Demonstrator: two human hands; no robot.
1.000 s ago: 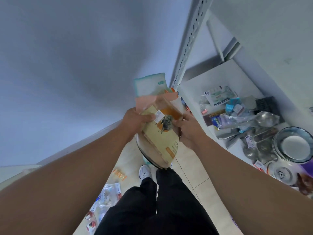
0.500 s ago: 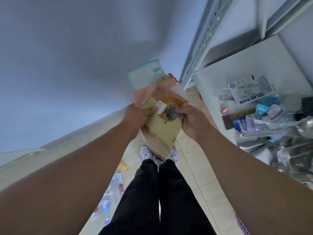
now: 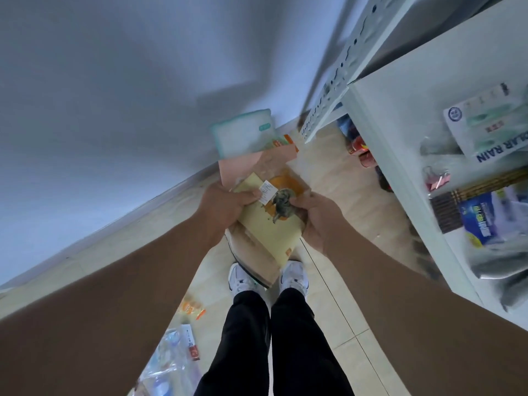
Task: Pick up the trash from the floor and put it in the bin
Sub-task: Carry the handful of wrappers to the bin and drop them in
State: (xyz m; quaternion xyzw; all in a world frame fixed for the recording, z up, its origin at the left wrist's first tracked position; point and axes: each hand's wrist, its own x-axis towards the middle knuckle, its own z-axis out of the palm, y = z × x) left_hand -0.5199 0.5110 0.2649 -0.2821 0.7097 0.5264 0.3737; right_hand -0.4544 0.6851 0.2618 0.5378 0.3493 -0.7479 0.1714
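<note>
Holding a stack of flat wrappers (image 3: 268,224) out front, chest-side of the shoes (image 3: 294,277). Left hand (image 3: 225,207) clamped on the stack's left edge, thumb across the yellow top sheet. Right hand (image 3: 317,218) closed on the right edge, fingers under, thumb near the printed picture. Two-sided pinch probably because loose sheets fan and slip out of a one-hand grip.

Stack fanned: yellow pack on top, pink sheet (image 3: 251,164) and teal-edged pouch (image 3: 243,135) sticking out the far end, away from the shoes. Dark curved rim (image 3: 243,261) showing just under the stack, right above the shoes; could be the bin's edge, cannot tell. If so, stack held directly over it for a straight drop.

More trash down on the floor left of the shoes: orange wrapper (image 3: 191,307) near, clear plastic packs (image 3: 171,355) further back toward the legs. Not yet collected.

Shelf (image 3: 400,155) right of the shoes, loaded with packets and bags; not floor trash, leave alone. Red cans (image 3: 361,151) under the shelf, beyond the shoes; unclear whether trash.

Judgement: mid-task, one handful gathered, release pending, floor left of the shoes next.
</note>
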